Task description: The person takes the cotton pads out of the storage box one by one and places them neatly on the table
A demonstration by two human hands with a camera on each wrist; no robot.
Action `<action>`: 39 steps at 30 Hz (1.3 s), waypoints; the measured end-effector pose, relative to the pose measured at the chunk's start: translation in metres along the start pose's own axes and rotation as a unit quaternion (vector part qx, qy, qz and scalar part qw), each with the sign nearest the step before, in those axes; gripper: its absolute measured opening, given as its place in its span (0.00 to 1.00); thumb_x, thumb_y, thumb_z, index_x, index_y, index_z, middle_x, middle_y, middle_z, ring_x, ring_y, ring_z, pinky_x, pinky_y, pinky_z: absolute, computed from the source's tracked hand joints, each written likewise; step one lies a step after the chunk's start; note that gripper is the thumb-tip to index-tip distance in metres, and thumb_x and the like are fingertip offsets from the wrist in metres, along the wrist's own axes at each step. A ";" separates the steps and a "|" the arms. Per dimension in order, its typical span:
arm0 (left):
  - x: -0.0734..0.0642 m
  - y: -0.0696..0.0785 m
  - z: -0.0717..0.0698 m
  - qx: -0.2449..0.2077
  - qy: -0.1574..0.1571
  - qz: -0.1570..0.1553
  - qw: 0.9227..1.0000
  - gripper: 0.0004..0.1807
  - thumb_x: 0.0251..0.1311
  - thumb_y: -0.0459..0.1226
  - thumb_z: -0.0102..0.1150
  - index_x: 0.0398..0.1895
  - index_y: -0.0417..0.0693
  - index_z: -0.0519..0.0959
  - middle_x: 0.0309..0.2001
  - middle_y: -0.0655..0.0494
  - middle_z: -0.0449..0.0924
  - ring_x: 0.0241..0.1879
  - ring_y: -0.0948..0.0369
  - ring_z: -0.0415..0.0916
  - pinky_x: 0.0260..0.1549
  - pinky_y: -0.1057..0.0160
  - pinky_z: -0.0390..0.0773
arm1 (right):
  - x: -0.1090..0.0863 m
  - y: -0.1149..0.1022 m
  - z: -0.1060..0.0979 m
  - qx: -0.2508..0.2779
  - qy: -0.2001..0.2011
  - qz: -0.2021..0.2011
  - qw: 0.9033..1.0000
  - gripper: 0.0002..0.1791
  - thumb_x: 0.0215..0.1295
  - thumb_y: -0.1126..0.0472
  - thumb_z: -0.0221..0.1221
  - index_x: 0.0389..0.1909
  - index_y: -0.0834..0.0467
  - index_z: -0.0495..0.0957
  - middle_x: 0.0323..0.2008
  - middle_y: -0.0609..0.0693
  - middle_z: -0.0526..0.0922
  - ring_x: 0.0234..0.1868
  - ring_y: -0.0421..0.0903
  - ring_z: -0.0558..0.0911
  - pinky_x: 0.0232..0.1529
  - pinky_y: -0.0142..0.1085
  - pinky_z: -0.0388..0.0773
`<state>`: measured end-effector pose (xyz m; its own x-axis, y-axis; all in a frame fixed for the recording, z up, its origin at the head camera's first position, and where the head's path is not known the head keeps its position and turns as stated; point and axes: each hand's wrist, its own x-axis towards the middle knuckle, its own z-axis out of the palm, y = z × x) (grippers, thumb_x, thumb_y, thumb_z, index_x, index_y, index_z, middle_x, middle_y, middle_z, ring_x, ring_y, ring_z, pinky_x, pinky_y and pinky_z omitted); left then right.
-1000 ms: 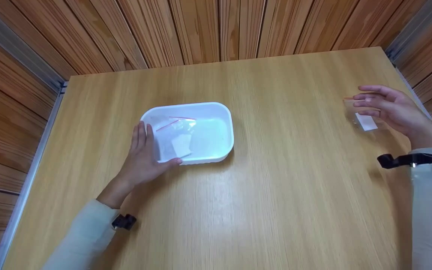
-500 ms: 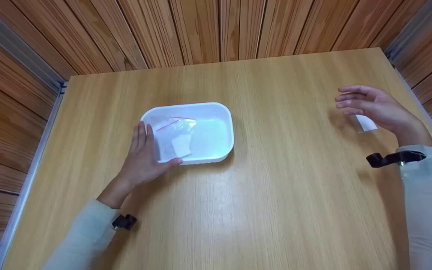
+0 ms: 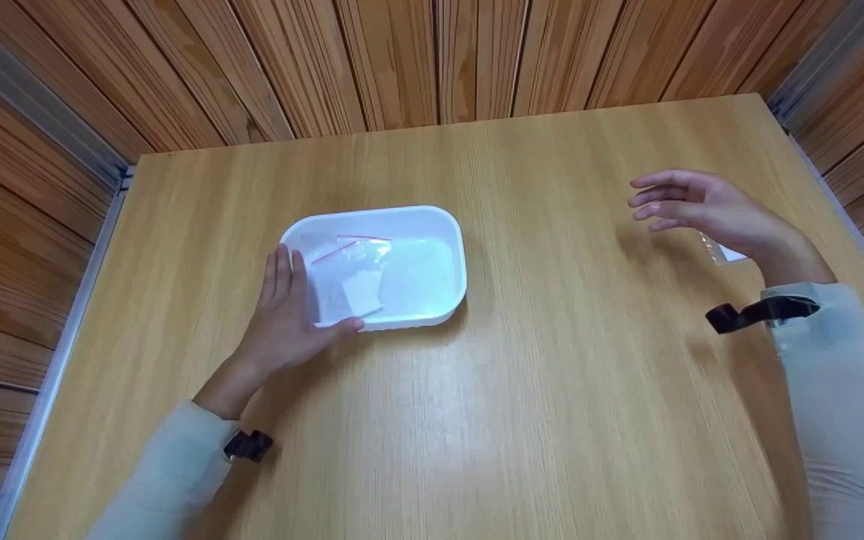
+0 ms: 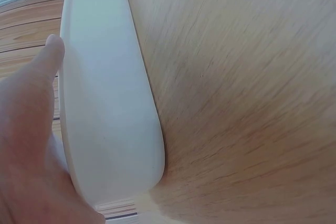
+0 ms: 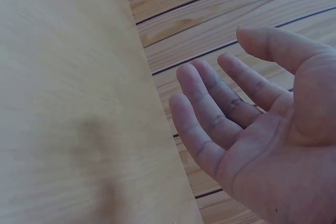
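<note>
Pale-brown wood-grain tabletop. White rectangular plastic tub on it; might skid if my left hand, spread round its corner, pushes unevenly. My right hand raised, fingers loosely apart, nothing held. Clear red-edged plastic bags inside, left half. Clear white-labelled plastic bag partly hidden by my right arm; a low sweep could drag it.
</note>
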<state>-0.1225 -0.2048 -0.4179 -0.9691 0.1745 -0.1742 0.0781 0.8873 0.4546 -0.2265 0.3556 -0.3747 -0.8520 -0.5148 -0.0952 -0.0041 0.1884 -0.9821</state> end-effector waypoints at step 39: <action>0.000 0.002 -0.001 0.017 -0.001 -0.001 1.000 0.74 0.52 0.72 0.60 0.79 0.33 0.30 0.80 0.38 0.18 0.79 0.43 0.17 0.75 0.39 0.34 | 0.064 -0.058 0.076 -0.084 -0.079 -0.003 0.993 0.23 0.77 0.60 0.56 0.68 0.62 0.70 0.59 0.62 0.76 0.56 0.50 0.81 0.53 0.36 0.81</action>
<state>-0.1231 -0.2037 -0.4162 -0.9685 0.1744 -0.1775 0.0846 0.9015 0.4244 -0.2415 0.2481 -0.3357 -0.7592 -0.6383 -0.1269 -0.1074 0.3152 -0.9429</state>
